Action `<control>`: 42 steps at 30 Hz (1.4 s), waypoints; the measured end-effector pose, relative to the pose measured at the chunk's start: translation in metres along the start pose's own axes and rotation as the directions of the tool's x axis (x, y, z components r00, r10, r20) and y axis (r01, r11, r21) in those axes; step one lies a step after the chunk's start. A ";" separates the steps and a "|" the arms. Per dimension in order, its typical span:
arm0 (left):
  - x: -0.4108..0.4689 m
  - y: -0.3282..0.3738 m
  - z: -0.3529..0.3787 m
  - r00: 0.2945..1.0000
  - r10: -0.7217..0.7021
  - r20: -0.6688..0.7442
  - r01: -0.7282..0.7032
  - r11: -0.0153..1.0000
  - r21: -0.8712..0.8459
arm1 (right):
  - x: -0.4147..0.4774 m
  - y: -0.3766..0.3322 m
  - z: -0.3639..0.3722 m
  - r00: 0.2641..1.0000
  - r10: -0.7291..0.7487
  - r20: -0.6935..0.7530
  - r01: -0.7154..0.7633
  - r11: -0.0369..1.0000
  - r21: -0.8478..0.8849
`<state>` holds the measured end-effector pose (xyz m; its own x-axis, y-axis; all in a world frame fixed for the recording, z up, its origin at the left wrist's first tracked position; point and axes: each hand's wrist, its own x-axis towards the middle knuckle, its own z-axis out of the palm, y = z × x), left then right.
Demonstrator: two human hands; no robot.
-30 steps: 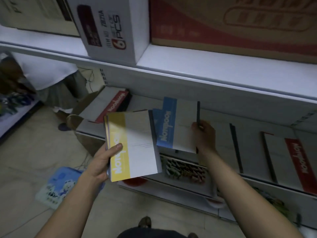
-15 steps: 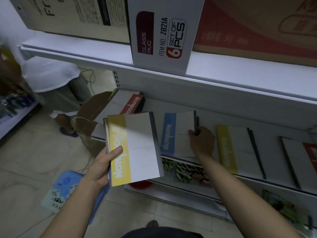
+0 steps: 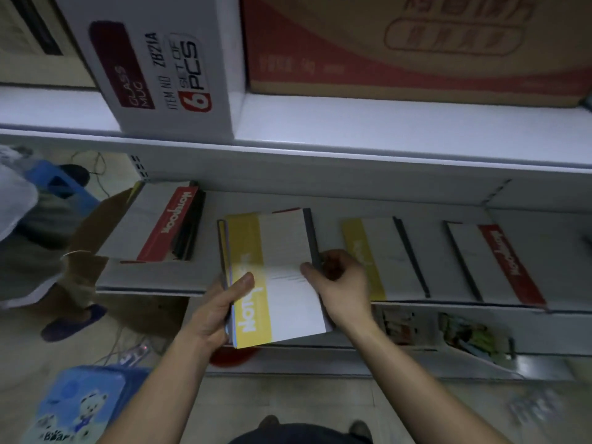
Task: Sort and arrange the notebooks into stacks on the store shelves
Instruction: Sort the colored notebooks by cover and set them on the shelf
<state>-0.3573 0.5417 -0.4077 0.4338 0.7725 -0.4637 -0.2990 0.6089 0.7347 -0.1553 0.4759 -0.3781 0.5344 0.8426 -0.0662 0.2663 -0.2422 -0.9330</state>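
Since the earlier frame the right hand [image 3: 344, 283] has left the blue-banded notebook to join the left hand [image 3: 211, 318]. A red-banded white notebook pile [image 3: 169, 225] lies on the white metal shelf [image 3: 153, 277]. Left hand grips the yellow-banded white notebook stack [image 3: 278, 283], thumb on its cover; right fingers [image 3: 334, 265] pinch its dark spine edge. Its long axis runs away from the person. A matching yellow-banded pile [image 3: 378, 257] lies just right, nearest the right hand.
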 end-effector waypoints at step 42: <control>-0.006 -0.029 0.064 0.997 -0.016 -0.076 0.015 1.000 -0.022 | 0.103 0.085 -0.146 0.968 0.011 -0.251 -0.136 0.863 -0.486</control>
<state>-0.2971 0.5079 -0.3945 0.3725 0.7739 -0.5122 -0.3113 0.6241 0.7166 0.0393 0.4716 -0.4126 0.7215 0.6923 0.0146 0.5474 -0.5574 -0.6242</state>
